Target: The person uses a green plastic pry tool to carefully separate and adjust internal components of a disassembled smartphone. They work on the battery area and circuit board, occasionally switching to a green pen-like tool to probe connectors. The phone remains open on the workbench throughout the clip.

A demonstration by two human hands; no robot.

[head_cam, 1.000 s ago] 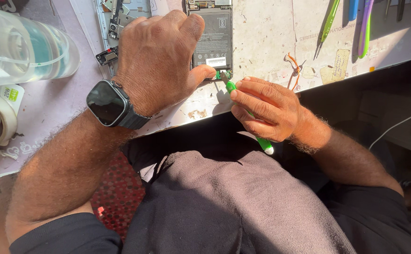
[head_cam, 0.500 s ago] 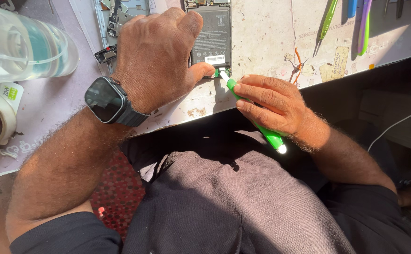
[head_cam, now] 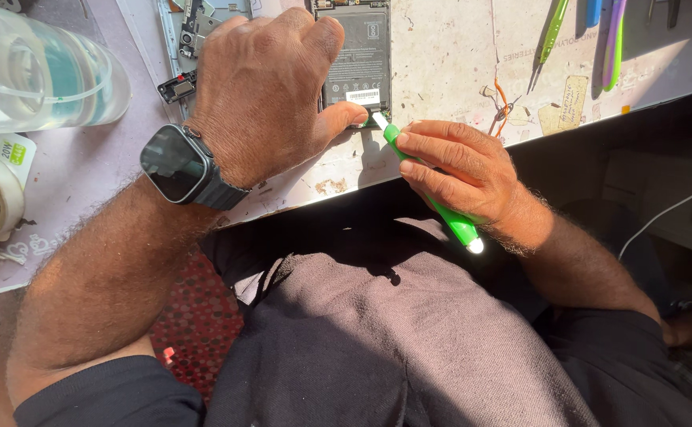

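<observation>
Right now the left hand (head_cam: 271, 95) presses down, fingers curled, on an opened phone (head_cam: 358, 59) lying near the table's (head_cam: 441, 71) front edge, its thumb against the dark battery's lower end. The right hand (head_cam: 460, 170) is closed around a green pry tool (head_cam: 433, 198), whose pale tip touches the phone's bottom edge, apparently at the seam. A clear plastic bottle (head_cam: 37, 75) lies at the table's left side; green and purple tools (head_cam: 611, 39) rest near the far edge.

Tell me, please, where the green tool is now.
In the head view, the green tool lies in the right hand at the table edge, its white tip at the opened phone, beside the left hand's thumb.
</observation>
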